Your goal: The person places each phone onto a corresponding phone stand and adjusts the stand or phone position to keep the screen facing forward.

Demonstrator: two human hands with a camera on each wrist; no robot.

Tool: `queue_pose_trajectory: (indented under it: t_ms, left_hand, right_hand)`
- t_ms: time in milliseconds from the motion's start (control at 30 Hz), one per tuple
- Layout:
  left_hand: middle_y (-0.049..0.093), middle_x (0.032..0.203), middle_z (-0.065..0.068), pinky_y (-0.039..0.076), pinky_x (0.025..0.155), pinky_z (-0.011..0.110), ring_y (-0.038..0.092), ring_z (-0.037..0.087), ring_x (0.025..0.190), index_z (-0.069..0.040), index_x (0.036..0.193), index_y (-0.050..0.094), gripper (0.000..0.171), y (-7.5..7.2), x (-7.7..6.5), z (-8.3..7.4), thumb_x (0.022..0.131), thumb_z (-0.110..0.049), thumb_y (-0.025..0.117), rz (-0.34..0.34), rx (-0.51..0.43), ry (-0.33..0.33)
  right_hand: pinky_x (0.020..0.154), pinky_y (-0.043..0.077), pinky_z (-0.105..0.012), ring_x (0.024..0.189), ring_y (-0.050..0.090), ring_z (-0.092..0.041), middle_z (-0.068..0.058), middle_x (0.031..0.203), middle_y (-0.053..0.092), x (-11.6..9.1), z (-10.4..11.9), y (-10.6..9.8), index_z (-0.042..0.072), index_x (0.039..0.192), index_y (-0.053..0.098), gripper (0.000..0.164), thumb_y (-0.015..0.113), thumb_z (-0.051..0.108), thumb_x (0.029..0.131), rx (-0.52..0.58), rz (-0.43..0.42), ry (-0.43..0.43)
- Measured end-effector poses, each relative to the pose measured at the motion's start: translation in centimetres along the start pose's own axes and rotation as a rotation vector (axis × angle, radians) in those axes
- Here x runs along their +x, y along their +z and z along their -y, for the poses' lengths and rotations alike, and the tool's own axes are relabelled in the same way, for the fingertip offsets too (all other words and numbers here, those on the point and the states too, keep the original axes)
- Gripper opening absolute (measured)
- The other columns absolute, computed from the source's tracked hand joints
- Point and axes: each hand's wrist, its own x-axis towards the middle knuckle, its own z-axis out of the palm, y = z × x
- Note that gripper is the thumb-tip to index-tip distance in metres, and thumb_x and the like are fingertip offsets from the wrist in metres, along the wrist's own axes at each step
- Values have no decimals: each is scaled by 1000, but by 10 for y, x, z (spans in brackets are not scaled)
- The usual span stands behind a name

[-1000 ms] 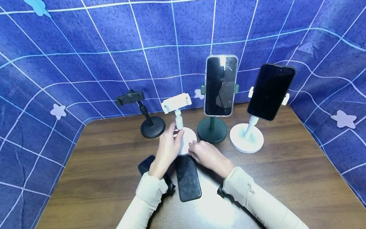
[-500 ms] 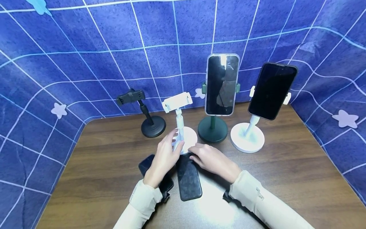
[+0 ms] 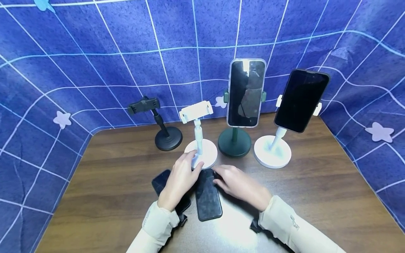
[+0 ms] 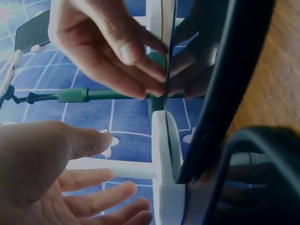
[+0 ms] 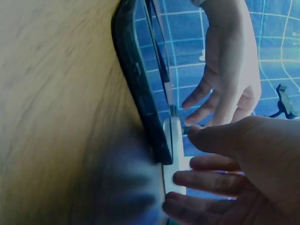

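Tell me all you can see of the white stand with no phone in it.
The white stand looks like plastic. It has a flat round base, a slim stem with a thicker upper section and a tilted, empty clamp on top. It stands upright on the wooden table, between a black stand and a green stand. A dark phone lies right in front of the base. The left hand is at its near side; whether they touch is unclear.

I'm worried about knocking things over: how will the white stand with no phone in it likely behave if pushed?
The white stand should probably slide rather than tip if pushed low, since its round base is broad. Pushed at its holder, it might tip more readily, being held up on a slender post.
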Motion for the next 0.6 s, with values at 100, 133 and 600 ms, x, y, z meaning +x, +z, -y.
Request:
queue_pose_trajectory:
  t_ms: [100,133,600]
  left_hand:
    - [65,114,15,54,84,46,62,27,102,-5,123,62,38,-6,-1,-1,92,-27,68,10,23,-1]
    - [66,113,14,54,84,46,62,27,101,-5,122,63,38,-7,-1,-2,92,-27,68,11,30,0]
    - [68,100,10,55,72,45,65,23,87,-8,110,67,28,-12,-11,-2,92,-29,67,97,89,-40]
  right_hand:
    - [80,55,-42,92,65,-22,-10,98,68,-2,5,-1,0,107,63,26,69,19,91,-9,33,33]
    - [79,55,-42,90,65,-22,-10,96,68,-2,6,-1,1,104,64,24,69,20,91,-13,45,47]
    - [87,53,-45,98,63,-26,-15,104,67,-13,22,-9,-6,114,60,40,69,25,91,56,191,143]
